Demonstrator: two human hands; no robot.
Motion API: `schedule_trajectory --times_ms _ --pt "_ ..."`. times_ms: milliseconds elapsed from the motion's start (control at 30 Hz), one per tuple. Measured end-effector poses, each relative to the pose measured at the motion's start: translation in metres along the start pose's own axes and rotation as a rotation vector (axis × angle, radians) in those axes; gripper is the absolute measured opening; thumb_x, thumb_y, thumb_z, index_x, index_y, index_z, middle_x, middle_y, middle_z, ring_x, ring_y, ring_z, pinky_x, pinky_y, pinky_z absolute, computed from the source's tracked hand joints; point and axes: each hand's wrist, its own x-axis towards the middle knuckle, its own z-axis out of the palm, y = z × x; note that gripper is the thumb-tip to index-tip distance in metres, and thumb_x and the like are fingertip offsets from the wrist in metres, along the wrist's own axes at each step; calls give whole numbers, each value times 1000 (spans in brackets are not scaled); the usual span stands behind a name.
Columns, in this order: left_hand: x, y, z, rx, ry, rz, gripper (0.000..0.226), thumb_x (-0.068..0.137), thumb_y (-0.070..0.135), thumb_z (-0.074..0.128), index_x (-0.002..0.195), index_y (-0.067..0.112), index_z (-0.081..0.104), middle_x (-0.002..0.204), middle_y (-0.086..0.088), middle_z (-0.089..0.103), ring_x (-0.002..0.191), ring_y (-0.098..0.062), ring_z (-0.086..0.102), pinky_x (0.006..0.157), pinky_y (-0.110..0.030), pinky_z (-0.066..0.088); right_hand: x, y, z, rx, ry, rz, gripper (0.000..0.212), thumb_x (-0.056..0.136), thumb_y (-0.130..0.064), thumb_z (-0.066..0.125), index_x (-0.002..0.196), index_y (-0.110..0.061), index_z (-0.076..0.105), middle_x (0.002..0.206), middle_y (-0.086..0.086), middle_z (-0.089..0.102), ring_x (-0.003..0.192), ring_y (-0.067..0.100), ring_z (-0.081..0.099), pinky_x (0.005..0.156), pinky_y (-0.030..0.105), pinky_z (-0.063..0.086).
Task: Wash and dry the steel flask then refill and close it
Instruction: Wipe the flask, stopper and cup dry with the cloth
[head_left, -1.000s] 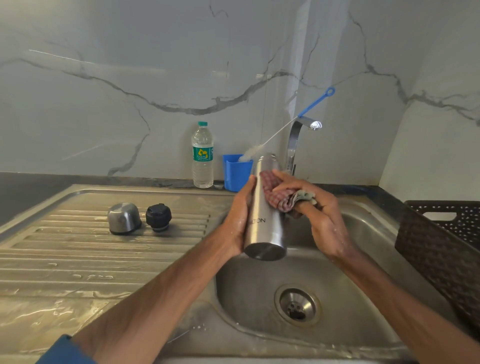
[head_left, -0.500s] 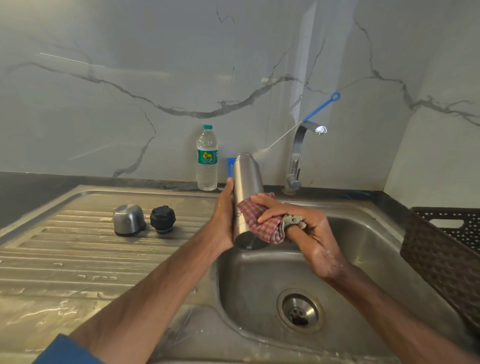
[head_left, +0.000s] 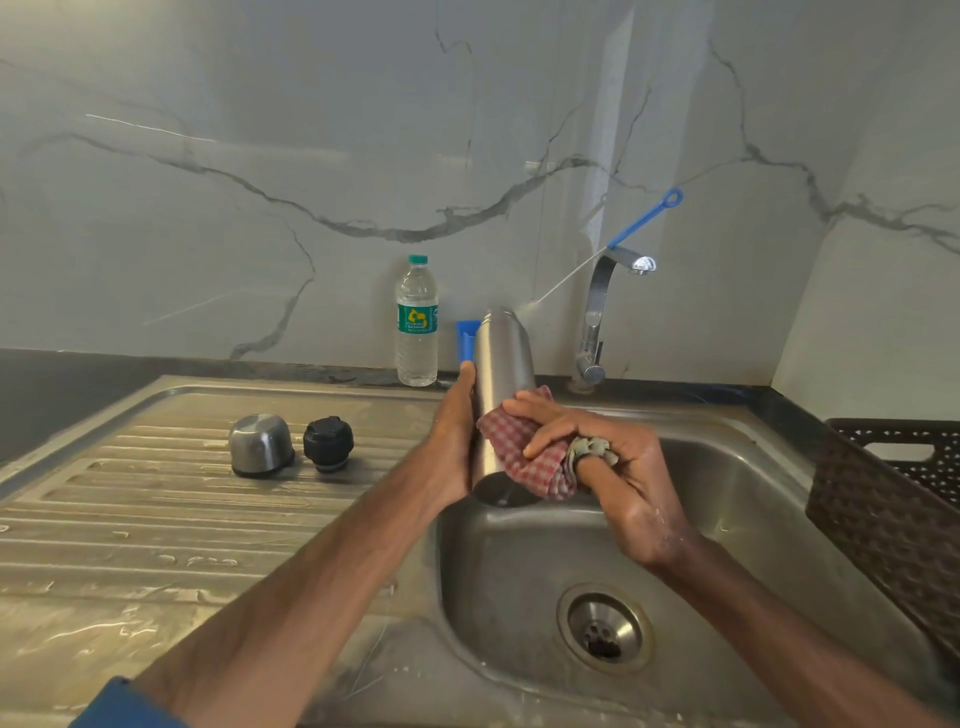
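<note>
Flask: stiff, probably slippery; my left hand grips its middle, right hand clutches cloth at 3 o'clock.

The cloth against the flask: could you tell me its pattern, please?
The cloth is red-and-white checked, clearest in the head view.

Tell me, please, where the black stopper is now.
In the head view, the black stopper stands on the ribbed draining board left of the sink basin, just right of the steel cap.
</note>
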Motion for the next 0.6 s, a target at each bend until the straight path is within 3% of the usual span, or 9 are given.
schedule_trajectory --times_ms 133,233,300,367,533,600 --pt "0 -16 7 256 -45 49 80 101 76 33 125 12 73 119 -21 74 95 -32 72 81 -40 60 3 11 -18 -103 106 69 41 90 10 45 118 -2 72 147 6 62 147 23 46 121 51 38" --pt "-3 -24 11 396 -53 75 79 99 74 40 126 7 71 119 -25 74 97 -35 70 88 -43 58 6 13 -31 -128 231 126 41 97 12 45 123 -8 69 150 -4 59 135 15 57 101 40 57" --pt "-6 -25 13 424 -64 74 80 99 73 41 126 4 70 120 -26 73 99 -36 70 89 -43 58 6 14 -33 -149 323 161 37 99 9 48 120 -13 69 148 -6 59 125 10 63 92 48 60" --pt "-7 -25 15 433 -73 94 79 100 73 40 125 5 71 113 -24 75 91 -33 72 86 -41 58 5 13 -28 -188 338 126 36 95 3 47 117 -14 70 147 -8 60 126 8 62 93 50 60" --pt "-2 -22 12 446 -40 200 72 102 71 38 125 11 69 106 -21 76 79 -26 72 72 -33 60 4 8 -23 -277 153 -21 40 84 8 45 112 -2 73 144 4 64 146 18 48 120 43 42" --pt "-2 -22 12 481 -57 211 73 101 73 38 125 11 70 110 -23 75 82 -27 71 78 -37 59 6 6 -26 -276 177 2 41 84 8 44 112 -2 72 144 3 63 144 17 50 118 41 43"
